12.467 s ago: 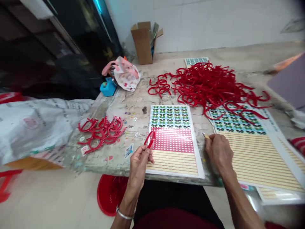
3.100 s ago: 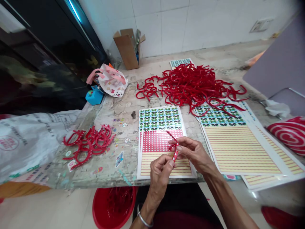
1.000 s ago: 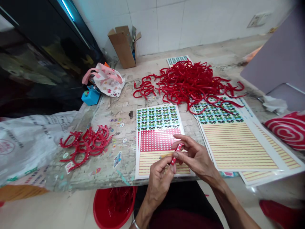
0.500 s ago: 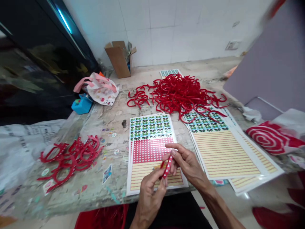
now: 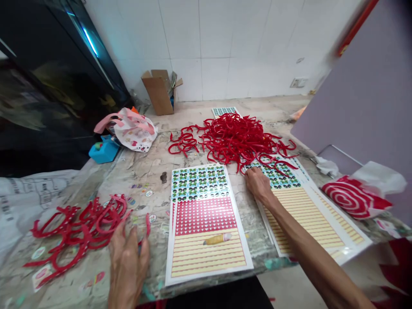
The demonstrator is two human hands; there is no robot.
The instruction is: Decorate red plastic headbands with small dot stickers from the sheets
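Reaching across the front edge of a worn table [image 5: 189, 161], a person is using two bare hands. Nearest, toward the table's front left corner, the left hand [image 5: 127, 266] is hovering palm down, fingers a little apart, beside a tangled heap of white-dotted red bands [image 5: 77, 235]. A short red strip [image 5: 147, 224] is showing just past its thumb; whether it is being pinched is impossible to say. To the right, a sticker sheet [image 5: 203, 219] with rows of white hearts on red is lying near the front edge, and a stubby yellow pencil-shaped piece [image 5: 217, 239] is resting on its striped lower part.

Farther right, the forearm is crossing more sticker sheets [image 5: 312, 210]. At their upper left corner the right hand [image 5: 258, 184] is curling its fingers down near the fringe of a large pile of plain red strips [image 5: 234, 133]; the fingertips are hidden, so its grip is not readable. Toward the table's back edge, a cardboard box [image 5: 158, 92] is standing.

Handling this well is probably calling for a light touch: the left fingers loosening low so the strip is not snagging the heap, the right fingertips isolating one strip by its end, sliding rather than tugging, so neighbours and sheets are staying put.
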